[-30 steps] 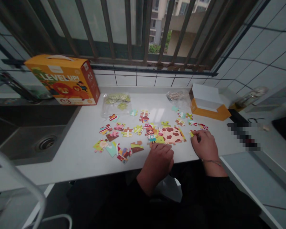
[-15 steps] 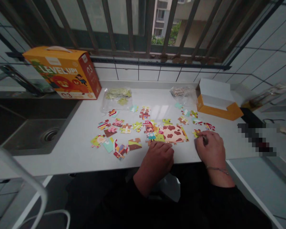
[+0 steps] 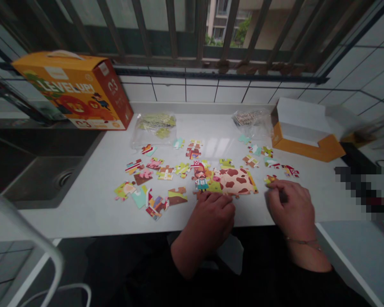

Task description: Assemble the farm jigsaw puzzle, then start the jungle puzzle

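A partly joined jigsaw puzzle (image 3: 237, 181) lies on the counter, picturing a farmer figure and a brown-spotted cow. My left hand (image 3: 213, 215) rests at its near edge, fingers curled under; whatever they may hold is hidden. To the right of the puzzle, my right hand (image 3: 292, 207) is closed, thumb and index finger drawn together. Its fingertips are at the near edge of a green and orange puzzle piece (image 3: 270, 179) lying flat. Loose pieces are scattered on both sides, among them a brown and green piece (image 3: 177, 196) and a red barn piece (image 3: 290, 171).
An orange box (image 3: 73, 94) stands at the back left beside the sink (image 3: 48, 179). Along the back are a clear bag of green pieces (image 3: 155, 128), another clear bag (image 3: 252, 123) and an opened orange and white box (image 3: 307, 136).
The view has shifted slightly, so the counter looks a bit larger. My right hand has drawn back a little, showing more of the piece at its fingertips. My left hand stays by the puzzle.
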Demonstrator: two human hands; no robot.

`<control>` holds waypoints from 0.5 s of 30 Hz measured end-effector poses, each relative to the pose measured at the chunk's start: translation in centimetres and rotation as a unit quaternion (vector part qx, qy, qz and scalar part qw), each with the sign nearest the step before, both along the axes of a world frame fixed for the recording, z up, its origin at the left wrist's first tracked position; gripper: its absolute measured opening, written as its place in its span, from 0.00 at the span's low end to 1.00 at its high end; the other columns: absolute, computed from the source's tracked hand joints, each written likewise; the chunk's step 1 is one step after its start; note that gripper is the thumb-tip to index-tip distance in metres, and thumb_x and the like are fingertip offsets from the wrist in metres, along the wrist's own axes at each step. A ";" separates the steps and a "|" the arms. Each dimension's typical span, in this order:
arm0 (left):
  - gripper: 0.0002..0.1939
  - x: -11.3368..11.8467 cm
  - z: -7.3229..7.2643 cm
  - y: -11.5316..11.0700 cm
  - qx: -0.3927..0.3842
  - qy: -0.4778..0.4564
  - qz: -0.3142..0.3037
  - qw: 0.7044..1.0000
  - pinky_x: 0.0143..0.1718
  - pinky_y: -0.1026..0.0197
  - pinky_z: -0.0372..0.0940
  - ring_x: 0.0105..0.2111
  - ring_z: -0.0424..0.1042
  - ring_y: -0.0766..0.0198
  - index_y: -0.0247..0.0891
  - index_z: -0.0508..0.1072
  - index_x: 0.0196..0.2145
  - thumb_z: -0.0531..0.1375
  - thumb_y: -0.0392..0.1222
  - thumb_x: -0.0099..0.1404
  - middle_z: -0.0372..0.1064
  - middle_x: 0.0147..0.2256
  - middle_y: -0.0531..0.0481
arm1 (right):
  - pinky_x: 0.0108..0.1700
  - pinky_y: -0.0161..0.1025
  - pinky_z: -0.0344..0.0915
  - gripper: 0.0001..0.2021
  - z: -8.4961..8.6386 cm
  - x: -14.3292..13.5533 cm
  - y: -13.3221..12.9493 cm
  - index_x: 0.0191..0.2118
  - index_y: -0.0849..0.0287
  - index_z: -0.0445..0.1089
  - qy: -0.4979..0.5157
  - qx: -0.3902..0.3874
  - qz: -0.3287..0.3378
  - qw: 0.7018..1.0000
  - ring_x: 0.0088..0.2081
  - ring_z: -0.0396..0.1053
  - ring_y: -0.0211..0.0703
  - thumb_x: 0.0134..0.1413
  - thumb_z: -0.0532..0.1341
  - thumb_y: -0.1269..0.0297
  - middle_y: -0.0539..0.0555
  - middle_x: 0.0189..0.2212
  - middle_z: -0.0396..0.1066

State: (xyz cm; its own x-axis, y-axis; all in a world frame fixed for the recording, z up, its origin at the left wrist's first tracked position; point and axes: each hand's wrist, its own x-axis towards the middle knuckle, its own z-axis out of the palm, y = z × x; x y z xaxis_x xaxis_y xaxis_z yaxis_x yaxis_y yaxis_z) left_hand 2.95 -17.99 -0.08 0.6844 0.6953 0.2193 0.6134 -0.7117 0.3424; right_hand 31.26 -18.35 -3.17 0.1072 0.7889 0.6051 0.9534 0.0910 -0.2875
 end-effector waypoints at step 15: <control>0.05 -0.3 0.8 -0.3 -0.009 0.022 -0.015 1.000 0.62 0.40 0.68 0.57 0.76 0.47 0.41 0.77 0.49 0.61 0.40 0.79 0.78 0.61 0.45 | 0.55 0.55 0.68 0.09 -0.1 -0.2 -0.3 0.42 0.53 0.77 0.019 -0.032 -0.001 0.999 0.45 0.77 0.57 0.67 0.59 0.60 0.59 0.42 0.82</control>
State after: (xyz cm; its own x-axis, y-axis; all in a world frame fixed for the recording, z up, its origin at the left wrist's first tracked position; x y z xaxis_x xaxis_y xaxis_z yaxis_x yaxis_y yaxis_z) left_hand 2.66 -18.27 0.70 0.7136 0.6782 0.1754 0.6070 -0.7236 0.3286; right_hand 31.09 -18.65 -3.27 0.1300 0.8257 0.5489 0.9420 0.0698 -0.3281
